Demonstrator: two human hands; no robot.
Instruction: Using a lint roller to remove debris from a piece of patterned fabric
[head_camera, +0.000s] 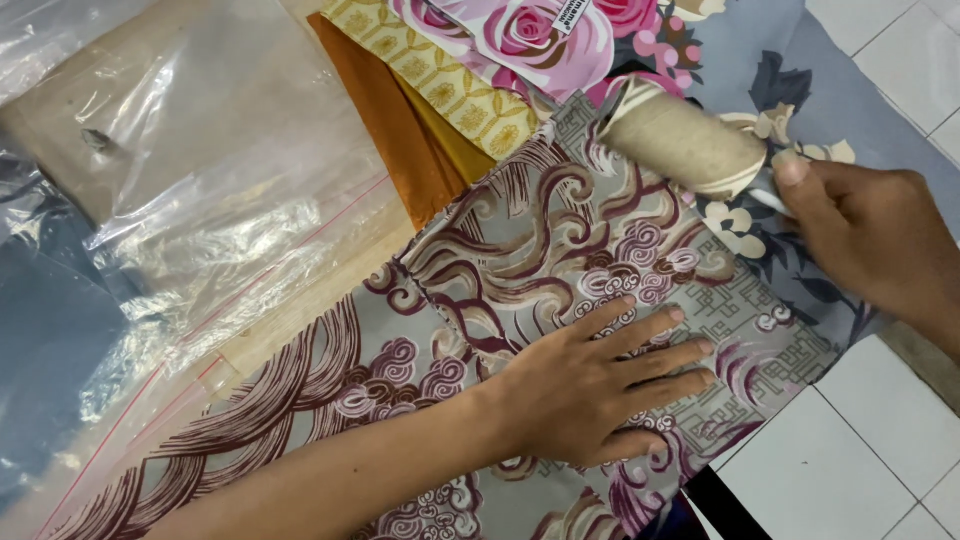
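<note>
Your left hand (590, 390) lies flat, fingers spread and gripping nothing, pressing down on the grey cloth with maroon swirls (500, 260). Keep it that way: an open palm holds the cloth taut better than a pinch, and it looks well placed, below the roller and nearer to you. Just past your fingertips the cloth runs smooth up to its far corner, so pass over that stretch first.

Your right hand (880, 250) is clenched on the handle of the lint roller (680, 145); the thumb shows on top, while the other fingers are curled out of sight. The roller's drum sits at the far corner of the swirl cloth, touching it or very nearly, and tilted across the edge. I would level the drum so its whole width bears on the cloth, and roll in straight strokes, lifting between passes rather than scrubbing.

Beyond the drum lies a grey floral sheet (800, 60) under your right hand, then a pink rose fabric (520, 40), with an orange cloth (390, 110) and a yellow patterned strip (440, 75) to the left of it. Clear plastic bags (200, 180) lie well to the left of your pressing hand. Keep the roller off them, since the sticky sheet would probably grab the film. White floor tiles (880, 440) show to the right.
</note>
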